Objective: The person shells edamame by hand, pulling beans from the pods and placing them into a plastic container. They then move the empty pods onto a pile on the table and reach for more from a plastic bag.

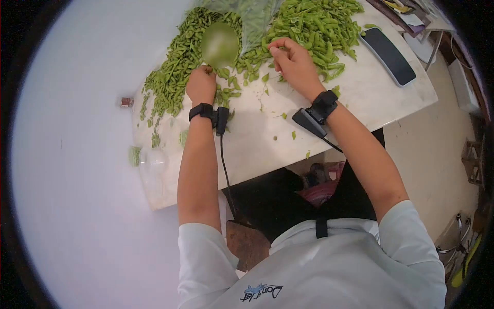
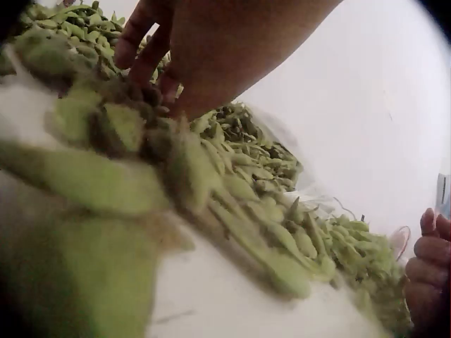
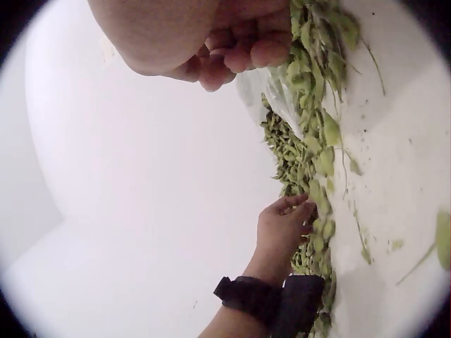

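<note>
Green pods, left grip touching them, hold unclear, right grip loosely curled nearby

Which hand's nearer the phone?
Right. In head view, the right hand is left of the phone, beside the bright green pods; the left hand is farther left, at the darker pods.
</note>
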{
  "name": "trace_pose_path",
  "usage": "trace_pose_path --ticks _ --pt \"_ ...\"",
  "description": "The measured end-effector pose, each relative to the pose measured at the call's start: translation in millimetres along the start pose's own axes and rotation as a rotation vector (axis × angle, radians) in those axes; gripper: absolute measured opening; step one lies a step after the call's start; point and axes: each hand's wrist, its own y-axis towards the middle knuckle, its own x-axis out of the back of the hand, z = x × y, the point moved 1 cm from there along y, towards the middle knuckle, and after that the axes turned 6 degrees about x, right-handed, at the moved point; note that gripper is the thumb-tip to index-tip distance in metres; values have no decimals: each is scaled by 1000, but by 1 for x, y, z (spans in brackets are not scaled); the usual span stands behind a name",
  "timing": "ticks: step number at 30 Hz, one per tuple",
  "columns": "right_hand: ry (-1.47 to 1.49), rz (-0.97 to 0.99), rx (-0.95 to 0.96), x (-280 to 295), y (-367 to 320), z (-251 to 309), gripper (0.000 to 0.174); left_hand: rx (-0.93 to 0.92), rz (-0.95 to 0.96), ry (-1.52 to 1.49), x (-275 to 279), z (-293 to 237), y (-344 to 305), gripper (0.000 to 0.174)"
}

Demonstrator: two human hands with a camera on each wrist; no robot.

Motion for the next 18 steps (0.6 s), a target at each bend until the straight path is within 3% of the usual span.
trace_pose_path --ticks 5,11,14,18 --pt "9 -9 12 -2 -2 2 22 -29 -96 13 -11 1 0 27" --pt "-18 7 9 -1 -1 -2 22 -11 -2 47 -8 0 2 26" --pt "-7 19 -35 -1 -2 2 21 -150 -103 124 -17 5 8 24" --pt "-11 17 -14 -1 -4 2 21 -125 -101 28 -4 -1 -4 21"
